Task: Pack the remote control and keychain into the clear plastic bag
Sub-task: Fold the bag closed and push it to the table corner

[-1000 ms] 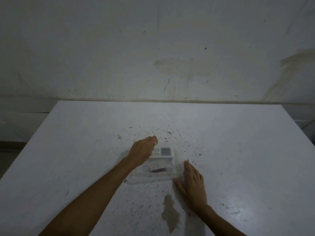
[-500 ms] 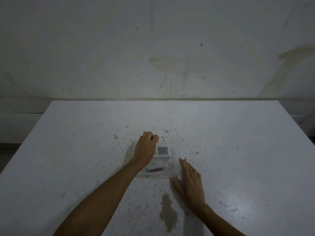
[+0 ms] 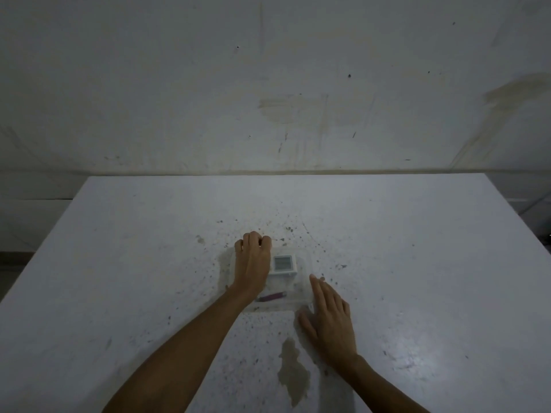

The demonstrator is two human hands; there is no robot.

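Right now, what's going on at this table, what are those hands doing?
A person is packing small things into a clear plastic bag lying flat on a white table. The remote control and the purple keychain both appear to be inside it already. The left hand lies over the bag's left side with fingers curled at its far edge, perhaps closing it. The right hand lies flat and open at the bag's near right corner, steadying it.

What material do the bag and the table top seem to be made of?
The bag: thin clear plastic film, probably; the remote control and purple keychain show through it. The table top: hard, smooth, white, slightly glossy, perhaps laminate or painted; it reflects light.
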